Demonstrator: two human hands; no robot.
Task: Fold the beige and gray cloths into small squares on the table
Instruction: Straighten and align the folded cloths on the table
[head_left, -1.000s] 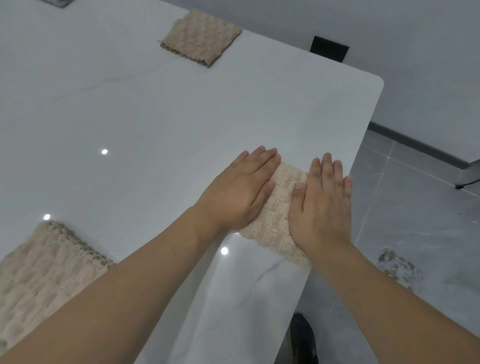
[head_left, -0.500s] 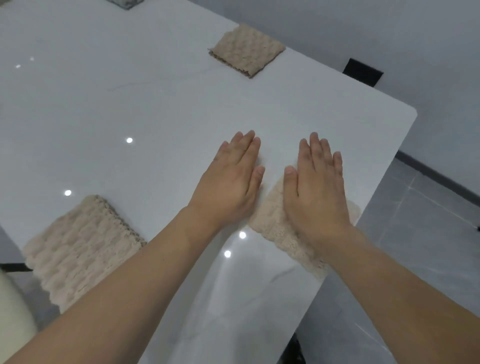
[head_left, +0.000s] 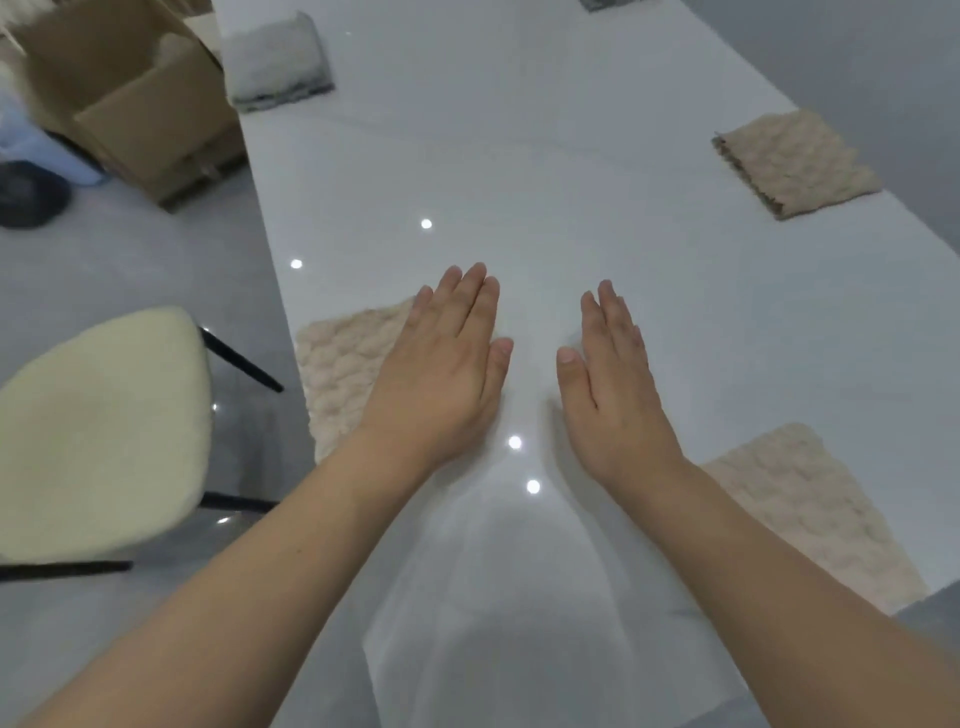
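hands have come off the cloth they were pressing a second ago. then, both palms lay flat on a folded beige cloth at the table's right edge; now the view has swung left and the left hand (head_left: 441, 374) and right hand (head_left: 608, 384) hover flat over bare table (head_left: 545, 197), fingers straight and close together, holding nothing. whether the palms touch the surface cannot be told.

that pressed cloth now lies behind the right forearm at the near right edge, a beige square (head_left: 810, 509), folded and let go. a second beige cloth (head_left: 343, 364) lies at the near left edge, partly under the left hand's outer side; it looks thick and folded, though its near part is hidden by the wrist. a third beige cloth (head_left: 795, 161) sits folded at the far right edge. a gray cloth (head_left: 278, 62) sits at the far left corner, in a squarish block, too blurred to judge its folds. another gray piece barely shows at the top edge.

judged from this, the last fold is done and the person is turning to the next cloth, likely the one at the left.

a chair (head_left: 98, 431) and a box (head_left: 135, 98) stand beside the table on the left.
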